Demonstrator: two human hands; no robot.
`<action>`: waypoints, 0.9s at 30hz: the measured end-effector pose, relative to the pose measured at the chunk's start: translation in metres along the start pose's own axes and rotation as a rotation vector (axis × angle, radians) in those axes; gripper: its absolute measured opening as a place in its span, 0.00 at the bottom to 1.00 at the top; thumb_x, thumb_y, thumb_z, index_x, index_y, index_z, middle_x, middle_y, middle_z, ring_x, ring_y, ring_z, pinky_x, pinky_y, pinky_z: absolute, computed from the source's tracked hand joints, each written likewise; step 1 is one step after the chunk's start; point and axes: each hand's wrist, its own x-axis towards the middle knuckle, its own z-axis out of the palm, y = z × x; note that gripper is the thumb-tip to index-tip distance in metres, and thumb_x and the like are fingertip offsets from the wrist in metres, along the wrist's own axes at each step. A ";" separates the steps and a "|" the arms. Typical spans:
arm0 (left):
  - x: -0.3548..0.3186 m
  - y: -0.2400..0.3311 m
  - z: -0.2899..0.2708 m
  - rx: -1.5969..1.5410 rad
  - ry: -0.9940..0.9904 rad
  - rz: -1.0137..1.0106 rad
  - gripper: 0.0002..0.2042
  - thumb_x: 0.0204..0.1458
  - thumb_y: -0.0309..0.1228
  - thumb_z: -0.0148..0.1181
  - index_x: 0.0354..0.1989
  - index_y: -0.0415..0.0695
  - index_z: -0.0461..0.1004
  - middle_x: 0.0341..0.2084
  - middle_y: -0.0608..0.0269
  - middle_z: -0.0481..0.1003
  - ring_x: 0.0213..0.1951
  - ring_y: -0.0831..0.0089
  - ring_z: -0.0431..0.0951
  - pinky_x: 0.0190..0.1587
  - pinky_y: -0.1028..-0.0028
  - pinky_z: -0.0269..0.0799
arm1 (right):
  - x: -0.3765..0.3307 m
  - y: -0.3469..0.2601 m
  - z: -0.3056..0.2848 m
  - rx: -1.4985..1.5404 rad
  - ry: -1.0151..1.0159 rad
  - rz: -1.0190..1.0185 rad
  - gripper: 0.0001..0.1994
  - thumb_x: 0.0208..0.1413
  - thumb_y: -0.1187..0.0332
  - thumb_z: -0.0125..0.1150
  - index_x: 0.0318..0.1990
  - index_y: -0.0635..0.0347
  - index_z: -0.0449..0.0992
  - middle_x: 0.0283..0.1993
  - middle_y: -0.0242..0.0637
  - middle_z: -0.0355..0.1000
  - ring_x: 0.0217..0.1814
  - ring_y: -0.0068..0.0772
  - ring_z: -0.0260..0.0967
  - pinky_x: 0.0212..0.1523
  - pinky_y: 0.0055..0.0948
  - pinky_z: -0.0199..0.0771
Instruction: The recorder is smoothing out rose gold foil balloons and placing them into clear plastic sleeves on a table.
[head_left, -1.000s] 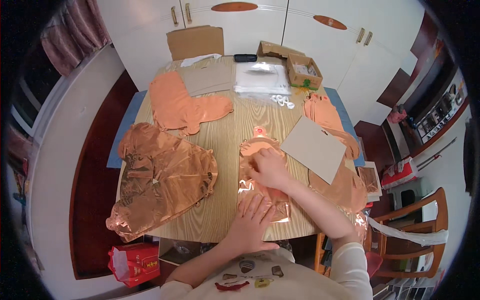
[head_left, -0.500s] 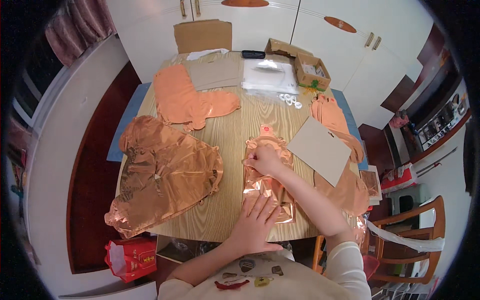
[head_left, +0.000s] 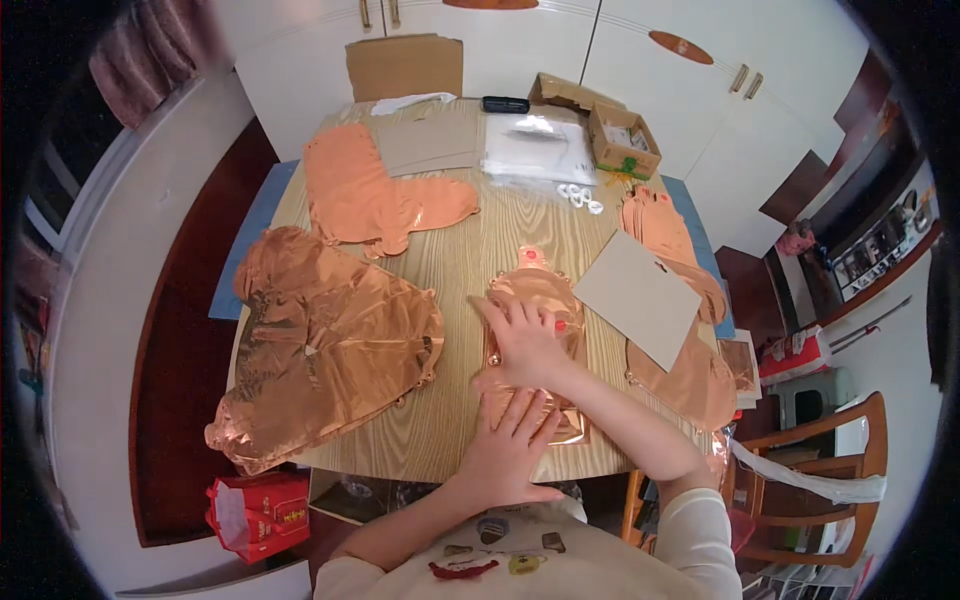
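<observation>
A folded rose-gold foil balloon (head_left: pixel 545 287) lies lengthwise in front of me, its narrow tab with a red mark pointing away. Across its middle my right hand (head_left: pixel 527 345) rests palm down, fingers spread and somewhat blurred. Just nearer to me, my left hand (head_left: pixel 512 445) presses flat on the balloon's lower part with fingers stretched out. Both hands are open and cover much of the foil. To the left lies a large stack of unfolded rose-gold foil balloons (head_left: pixel 345 345).
Matte L-shaped foil balloons (head_left: pixel 350 190) lie at the far left. At right, a grey cardboard sheet (head_left: pixel 640 298) overlaps more foil balloons (head_left: pixel 690 385). Farther back are clear plastic bags (head_left: pixel 540 150), white rings (head_left: pixel 580 197) and a small cardboard box (head_left: pixel 625 140). A wooden chair (head_left: pixel 875 470) stands right.
My right hand has opened from a closed, pinched shape and slid slightly toward me, now lying spread on the foil. My left hand has stayed nearly in place.
</observation>
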 end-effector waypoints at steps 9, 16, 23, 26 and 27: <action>0.001 0.001 -0.004 -0.009 -0.043 -0.016 0.51 0.38 0.69 0.58 0.65 0.40 0.62 0.67 0.44 0.54 0.69 0.46 0.49 0.63 0.29 0.38 | 0.051 0.026 -0.004 -0.018 0.009 0.354 0.44 0.37 0.44 0.74 0.63 0.50 0.62 0.62 0.44 0.59 0.65 0.49 0.54 0.60 0.53 0.51; 0.003 0.003 -0.009 -0.013 -0.044 -0.012 0.51 0.38 0.68 0.61 0.65 0.41 0.62 0.67 0.43 0.54 0.69 0.46 0.50 0.63 0.30 0.38 | 0.079 0.039 -0.006 -0.063 0.154 0.438 0.38 0.41 0.45 0.72 0.58 0.54 0.67 0.60 0.44 0.61 0.64 0.46 0.56 0.60 0.50 0.53; 0.001 0.004 -0.008 0.004 -0.042 -0.024 0.51 0.38 0.68 0.60 0.66 0.40 0.61 0.67 0.42 0.54 0.69 0.45 0.50 0.63 0.31 0.40 | 0.029 0.131 -0.082 -0.244 0.167 0.446 0.35 0.50 0.42 0.62 0.56 0.63 0.69 0.56 0.49 0.67 0.59 0.52 0.64 0.57 0.50 0.63; 0.002 0.006 -0.009 0.014 -0.049 -0.022 0.51 0.39 0.69 0.59 0.66 0.40 0.60 0.68 0.42 0.53 0.69 0.45 0.50 0.63 0.31 0.40 | -0.011 0.173 -0.102 -0.357 0.095 0.608 0.37 0.52 0.39 0.57 0.56 0.65 0.69 0.55 0.49 0.68 0.60 0.53 0.63 0.57 0.51 0.63; 0.003 0.006 -0.009 0.015 -0.052 -0.018 0.51 0.39 0.69 0.58 0.66 0.40 0.60 0.68 0.42 0.53 0.69 0.45 0.50 0.63 0.31 0.40 | -0.024 0.182 -0.101 -0.388 0.121 0.618 0.37 0.52 0.38 0.56 0.56 0.65 0.69 0.55 0.49 0.68 0.60 0.53 0.63 0.58 0.51 0.62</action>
